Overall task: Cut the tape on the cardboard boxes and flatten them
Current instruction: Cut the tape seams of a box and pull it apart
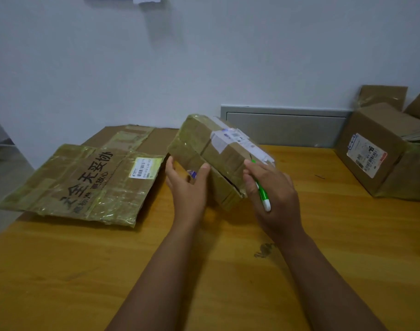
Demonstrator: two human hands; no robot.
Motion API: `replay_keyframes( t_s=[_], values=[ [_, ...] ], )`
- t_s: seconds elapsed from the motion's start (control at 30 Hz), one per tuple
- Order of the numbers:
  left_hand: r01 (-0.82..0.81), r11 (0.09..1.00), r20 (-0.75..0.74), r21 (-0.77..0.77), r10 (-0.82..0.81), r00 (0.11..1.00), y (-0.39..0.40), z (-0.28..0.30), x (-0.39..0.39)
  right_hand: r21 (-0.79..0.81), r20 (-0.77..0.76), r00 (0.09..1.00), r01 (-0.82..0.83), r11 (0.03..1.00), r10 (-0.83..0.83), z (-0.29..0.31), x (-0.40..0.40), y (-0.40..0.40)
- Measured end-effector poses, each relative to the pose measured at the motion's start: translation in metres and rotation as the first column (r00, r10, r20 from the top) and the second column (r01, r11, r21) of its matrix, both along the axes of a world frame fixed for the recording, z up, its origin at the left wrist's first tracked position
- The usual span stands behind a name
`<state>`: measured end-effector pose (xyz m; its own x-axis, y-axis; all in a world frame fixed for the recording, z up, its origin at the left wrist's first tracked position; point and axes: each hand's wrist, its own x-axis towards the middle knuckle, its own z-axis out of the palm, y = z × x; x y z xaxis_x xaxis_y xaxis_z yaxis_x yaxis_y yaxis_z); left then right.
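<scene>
Left hand (188,185) first: I've got it cupped on the near left end of the box (211,158), thumb up on the front face, fingers spread along the end, a loose steadying hold rather than a clamp. That box sits tipped up on the table (156,271), centre of view, its far end raised, wrapped in yellowed tape with a torn label on top. To its left, one flat box (85,182) already lies spread out. Moving right, my right hand (273,194) grips the cutter (261,192), green and white, fingers curled round it, knuckles against the box's near right corner where a dark slit shows in the seam. I judge this box light and probably empty, stiff at the corners, soft mid-panel, and slick wherever the tape runs. Best hold is at the ends, on bare cardboard, clear of the blade's line. Far right, an open box (376,149) waits.
</scene>
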<state>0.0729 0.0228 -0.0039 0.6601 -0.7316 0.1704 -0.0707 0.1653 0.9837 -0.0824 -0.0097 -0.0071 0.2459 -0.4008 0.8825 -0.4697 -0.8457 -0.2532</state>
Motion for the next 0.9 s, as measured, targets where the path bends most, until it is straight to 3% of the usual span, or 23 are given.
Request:
replay_keyframes(
  t_s=[0.1,0.2,0.33,0.43,0.53,0.73,0.9],
  values=[
    [0.046,0.995,-0.118,0.084,-0.036,0.992,-0.005,-0.005,0.011,-0.006,0.001,0.999,-0.045,0.999,0.045,-0.002,0.005,0.006],
    [-0.012,0.997,-0.063,0.072,0.017,0.998,-0.005,-0.004,0.010,-0.050,0.027,0.998,-0.051,0.997,0.052,-0.003,0.008,0.010],
    [-0.092,0.994,0.186,-0.055,0.101,0.977,0.004,0.000,0.001,-0.060,0.121,0.990,-0.066,0.996,0.073,0.002,0.006,0.014],
    [-0.082,0.992,0.523,-0.100,0.123,0.843,0.011,0.002,-0.008,-0.119,0.128,0.984,-0.105,0.987,0.120,0.004,0.006,0.016],
    [-0.023,0.994,0.679,-0.109,0.091,0.728,0.011,0.000,-0.016,-0.146,0.101,0.990,-0.082,0.986,0.097,0.004,0.010,0.013],
    [0.053,0.996,0.695,-0.069,0.010,0.719,0.008,0.001,-0.018,-0.159,0.086,0.996,-0.014,0.987,0.028,0.007,0.011,0.008],
    [0.045,0.989,0.685,-0.138,0.062,0.726,0.005,-0.001,-0.018,-0.128,0.142,0.987,-0.052,0.990,0.070,0.018,0.016,0.007]
  ],
)
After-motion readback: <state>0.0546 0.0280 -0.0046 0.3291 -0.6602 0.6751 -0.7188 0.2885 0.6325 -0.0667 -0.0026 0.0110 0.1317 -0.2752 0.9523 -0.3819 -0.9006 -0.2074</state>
